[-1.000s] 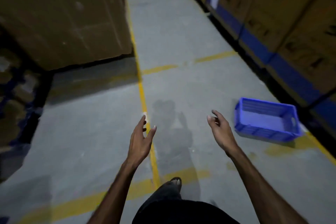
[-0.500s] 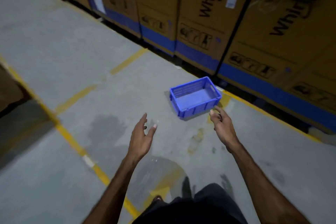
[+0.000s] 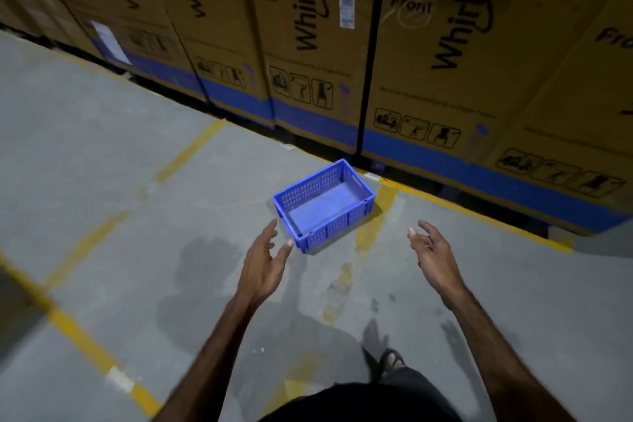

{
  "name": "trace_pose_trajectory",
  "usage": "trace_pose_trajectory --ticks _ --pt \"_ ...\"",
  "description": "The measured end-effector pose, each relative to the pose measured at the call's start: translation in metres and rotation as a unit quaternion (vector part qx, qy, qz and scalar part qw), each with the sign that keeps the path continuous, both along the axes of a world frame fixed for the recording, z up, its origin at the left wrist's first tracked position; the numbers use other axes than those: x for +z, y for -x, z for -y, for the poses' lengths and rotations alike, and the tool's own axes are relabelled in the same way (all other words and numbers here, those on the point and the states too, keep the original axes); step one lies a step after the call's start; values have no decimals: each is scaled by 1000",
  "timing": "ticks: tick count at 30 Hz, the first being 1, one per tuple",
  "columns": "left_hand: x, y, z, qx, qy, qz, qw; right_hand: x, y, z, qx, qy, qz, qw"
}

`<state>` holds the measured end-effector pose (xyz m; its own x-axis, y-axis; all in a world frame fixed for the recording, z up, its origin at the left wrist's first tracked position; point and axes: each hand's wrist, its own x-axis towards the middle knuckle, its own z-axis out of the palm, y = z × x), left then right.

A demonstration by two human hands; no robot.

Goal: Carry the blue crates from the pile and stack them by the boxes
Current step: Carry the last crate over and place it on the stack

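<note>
One blue crate [image 3: 325,204] with perforated walls lies upright and empty on the grey floor, a short way in front of a row of tall brown cardboard boxes [image 3: 428,55]. My left hand [image 3: 265,262] is held out with relaxed fingers, its fingertips just short of the crate's near left corner, holding nothing. My right hand [image 3: 433,259] is also held out with loose, slightly bent fingers, to the right of the crate and apart from it. No crate pile is in sight.
The boxes form a wall along the back and right, with a blue band at their base. Yellow lines [image 3: 191,151] cross the concrete floor [image 3: 102,154]. My sandalled foot [image 3: 392,360] shows at the bottom. A dark stain spreads on the floor below my left hand.
The view has swung right and closer: the crate went from the right edge to the centre, and the boxes now fill the back. Both hands stay held out and hold nothing.
</note>
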<state>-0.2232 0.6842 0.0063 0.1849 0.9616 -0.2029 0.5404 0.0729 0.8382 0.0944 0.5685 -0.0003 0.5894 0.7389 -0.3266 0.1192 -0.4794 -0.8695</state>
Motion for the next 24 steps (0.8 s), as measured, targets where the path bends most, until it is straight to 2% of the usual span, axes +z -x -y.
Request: trace_pose_trajectory --ticks 3,9,18,24 --pt "1 -45 -4 17 17 -3 1000 0 -53 -21 26 16 -1 1000" --pt "4 -111 -20 48 -11 -1 999 5 -122 -76 88 34 -4 996" --pt "0 -163 -96 73 -7 -6 997 4 -162 -179 142 45 -1 989" --pt "-22 -190 -178 85 51 -3 995 6 -181 -249 152 77 10 985"
